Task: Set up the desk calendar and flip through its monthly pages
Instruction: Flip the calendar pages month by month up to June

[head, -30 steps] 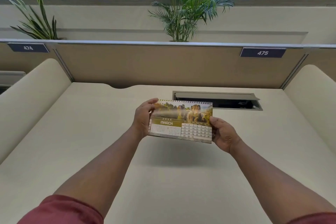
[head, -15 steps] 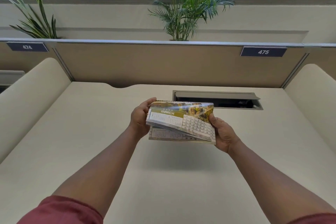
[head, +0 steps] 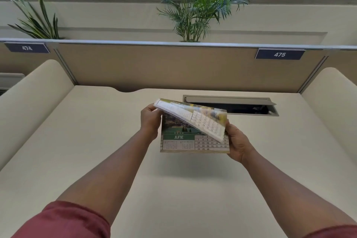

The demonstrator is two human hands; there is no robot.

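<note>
I hold a small spiral-bound desk calendar in the air above the middle of the cream desk. Its exposed page reads JUNE on a green band, with a date grid on the right. A bundle of earlier pages is lifted and bent upward, blurred. My left hand grips the calendar's left edge and the raised pages near the top. My right hand holds the right edge, its thumb at the lifted pages' corner.
An open cable tray is sunk into the desk behind the calendar. Padded cream dividers rise at the left and right. A back partition carries plates 474 and 475. Potted plants stand behind it.
The calendar showed MARCH a second ago. Several pages have been lifted upward since, and the JUNE page is now exposed. Both hands stayed at the edges.
</note>
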